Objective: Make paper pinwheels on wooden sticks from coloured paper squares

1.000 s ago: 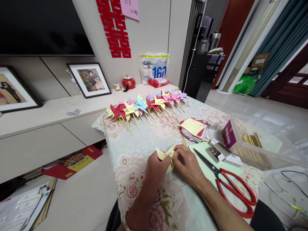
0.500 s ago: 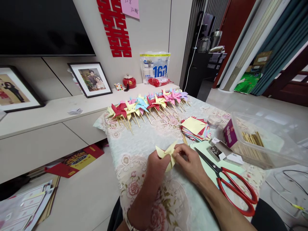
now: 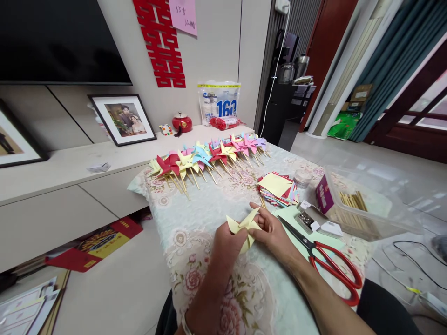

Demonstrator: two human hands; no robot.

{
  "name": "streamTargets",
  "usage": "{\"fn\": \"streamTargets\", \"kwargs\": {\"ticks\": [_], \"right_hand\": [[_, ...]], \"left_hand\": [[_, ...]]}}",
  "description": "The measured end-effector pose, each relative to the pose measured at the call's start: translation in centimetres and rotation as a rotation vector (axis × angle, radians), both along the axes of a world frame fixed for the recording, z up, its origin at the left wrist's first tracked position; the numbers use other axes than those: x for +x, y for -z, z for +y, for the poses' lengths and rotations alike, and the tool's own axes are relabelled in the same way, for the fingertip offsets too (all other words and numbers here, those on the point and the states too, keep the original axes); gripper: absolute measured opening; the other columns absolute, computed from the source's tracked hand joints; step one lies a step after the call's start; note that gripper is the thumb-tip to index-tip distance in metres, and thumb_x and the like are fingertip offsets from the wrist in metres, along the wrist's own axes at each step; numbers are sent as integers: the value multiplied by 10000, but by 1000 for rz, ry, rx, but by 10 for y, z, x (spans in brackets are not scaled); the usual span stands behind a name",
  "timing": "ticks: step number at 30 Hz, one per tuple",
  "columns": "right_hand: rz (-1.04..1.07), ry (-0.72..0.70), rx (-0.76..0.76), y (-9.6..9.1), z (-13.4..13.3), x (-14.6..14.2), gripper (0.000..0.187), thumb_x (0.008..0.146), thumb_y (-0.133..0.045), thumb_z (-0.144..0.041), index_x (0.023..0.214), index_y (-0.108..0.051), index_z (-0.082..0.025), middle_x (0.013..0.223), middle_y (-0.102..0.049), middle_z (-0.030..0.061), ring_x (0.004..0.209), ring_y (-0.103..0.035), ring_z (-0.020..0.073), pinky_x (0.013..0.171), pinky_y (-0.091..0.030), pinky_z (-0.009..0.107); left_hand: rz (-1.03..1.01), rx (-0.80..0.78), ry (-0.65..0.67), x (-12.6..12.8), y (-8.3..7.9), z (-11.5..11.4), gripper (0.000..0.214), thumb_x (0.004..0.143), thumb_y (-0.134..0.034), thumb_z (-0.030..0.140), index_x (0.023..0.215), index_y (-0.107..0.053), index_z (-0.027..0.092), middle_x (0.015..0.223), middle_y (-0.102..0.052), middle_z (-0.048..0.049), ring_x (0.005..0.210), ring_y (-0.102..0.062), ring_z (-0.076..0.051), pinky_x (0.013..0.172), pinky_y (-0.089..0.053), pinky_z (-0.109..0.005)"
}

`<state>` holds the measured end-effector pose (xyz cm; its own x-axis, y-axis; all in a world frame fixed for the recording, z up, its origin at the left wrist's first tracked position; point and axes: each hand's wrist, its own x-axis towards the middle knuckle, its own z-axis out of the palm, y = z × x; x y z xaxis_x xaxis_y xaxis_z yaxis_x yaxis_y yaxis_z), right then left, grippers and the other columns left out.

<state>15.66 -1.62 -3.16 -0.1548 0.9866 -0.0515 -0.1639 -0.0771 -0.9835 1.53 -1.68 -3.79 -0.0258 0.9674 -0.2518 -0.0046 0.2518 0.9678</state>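
A pale yellow paper pinwheel (image 3: 252, 218), its blades partly folded inward, is held just above the table's front part. My left hand (image 3: 226, 249) pinches it from the left, thumb near the middle of the paper. From the right, my right hand (image 3: 275, 235) grips a blade between thumb and fingers; some fingertips are hidden behind the paper. No stick shows on this pinwheel. To the right of my right hand, scissors (image 3: 309, 244) with red handles lie on light green paper (image 3: 288, 216). Beside them, an opened small box (image 3: 307, 221) contains little metal pieces.
Finished pinwheels (image 3: 202, 156) on sticks lie in a row along the table's far side. Cut coloured paper squares (image 3: 277, 186) are stacked near a round clear container (image 3: 302, 177). A clear plastic bin (image 3: 377, 221) with wooden sticks (image 3: 353, 201) stands at right.
My right thumb and fingers have shifted on the pinwheel, with the index finger now stretched up behind its blade. My left hand keeps its hold. The camera view has turned slightly right.
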Motion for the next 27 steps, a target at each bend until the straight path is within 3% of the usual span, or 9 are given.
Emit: {"fn": "streamTargets", "kwargs": {"ticks": [5,18,23,27], "right_hand": [[-1,13,7,5,1,-1,785,668,-684,-144,1402,-406,-168,735,-645,-56,660,-610,141,610,-419,248],[-74,-10,79,11,3,3,781,684,-654,-155,1420,-393,-150,723,-569,-64,616,-516,115,596,-357,246],[-160,-2,111,12,1,5,614,707,-645,-153,1312,-541,-158,754,-592,-41,668,-535,133,633,-395,258],[-230,-5,226,11,0,7,461,794,-681,-261,1244,-628,-179,818,-633,-13,744,-571,159,691,-443,277]], "left_hand": [[118,0,18,1,0,1,118,648,-676,227,722,-689,137,607,-671,-7,596,-608,-181,521,-434,-231],[164,43,20,3,13,4,152,646,-648,269,733,-683,149,606,-692,-33,584,-628,-204,522,-448,-259],[135,36,10,2,11,1,174,629,-656,301,712,-675,150,566,-664,-22,554,-609,-201,509,-434,-264],[48,49,-82,2,12,0,250,614,-675,381,714,-669,152,570,-645,-11,554,-591,-193,528,-438,-272]]}}
